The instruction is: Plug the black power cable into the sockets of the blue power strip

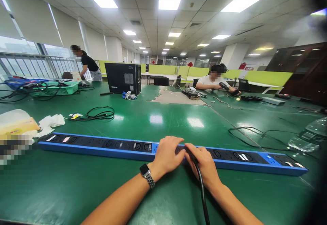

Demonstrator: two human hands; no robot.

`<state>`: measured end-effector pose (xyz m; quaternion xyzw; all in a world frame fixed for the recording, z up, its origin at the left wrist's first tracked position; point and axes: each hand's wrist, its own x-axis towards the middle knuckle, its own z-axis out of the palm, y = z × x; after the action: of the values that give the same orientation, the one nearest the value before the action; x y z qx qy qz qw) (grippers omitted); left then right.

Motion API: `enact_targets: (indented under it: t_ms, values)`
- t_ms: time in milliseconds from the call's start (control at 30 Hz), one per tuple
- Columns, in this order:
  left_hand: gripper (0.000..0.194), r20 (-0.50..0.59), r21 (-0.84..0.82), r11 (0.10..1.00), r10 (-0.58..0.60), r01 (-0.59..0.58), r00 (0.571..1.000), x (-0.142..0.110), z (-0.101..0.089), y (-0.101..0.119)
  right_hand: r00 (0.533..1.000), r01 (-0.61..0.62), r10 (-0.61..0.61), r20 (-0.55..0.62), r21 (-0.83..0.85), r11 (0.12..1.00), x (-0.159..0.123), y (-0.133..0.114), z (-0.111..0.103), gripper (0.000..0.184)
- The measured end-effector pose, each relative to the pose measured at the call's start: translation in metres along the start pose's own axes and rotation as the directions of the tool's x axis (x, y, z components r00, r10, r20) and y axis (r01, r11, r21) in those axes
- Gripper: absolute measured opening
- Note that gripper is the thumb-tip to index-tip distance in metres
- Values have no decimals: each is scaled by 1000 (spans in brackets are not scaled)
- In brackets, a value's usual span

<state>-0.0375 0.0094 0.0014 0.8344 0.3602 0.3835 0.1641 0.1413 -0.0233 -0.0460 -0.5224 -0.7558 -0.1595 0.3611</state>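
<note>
A long blue and black power strip (102, 143) with rows of sockets lies across the green table in front of me. My left hand (167, 156), a watch on its wrist, lies over the strip's middle, fingers curved across the top and thumb toward the near side. Just right of it, my right hand (203, 163) is closed around the end of a black power cord (201, 191). That end is at the strip's sockets, and the cord runs down toward me. Fingers hide the plug, so I cannot tell whether it sits in a socket.
Coiled black cable (100, 113), tissues (52, 121) and a green basket (56, 89) lie leftward. A computer tower (124, 78) and gloves (129, 95) stand behind. A plastic bottle (309, 134) and loose cable lie right. Two other people are farther back.
</note>
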Motion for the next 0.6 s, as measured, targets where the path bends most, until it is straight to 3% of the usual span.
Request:
enact_targets:
  t_ms: [100,267,467,600]
  values:
    - [38,41,19,999,34,-34,999,4,9,2,999,-33,33,29,2,999,-6,7,2,44]
    - [44,152,147,976,138,-161,979,0,17,4,985,-105,132,113,-213,971,-16,11,5,61]
    - [36,150,194,979,31,-60,988,5,33,9,970,-117,173,168,-300,947,-19,10,7,53]
    - [35,96,153,987,28,-43,995,6,37,10,976,-104,155,150,-303,947,-18,10,7,51]
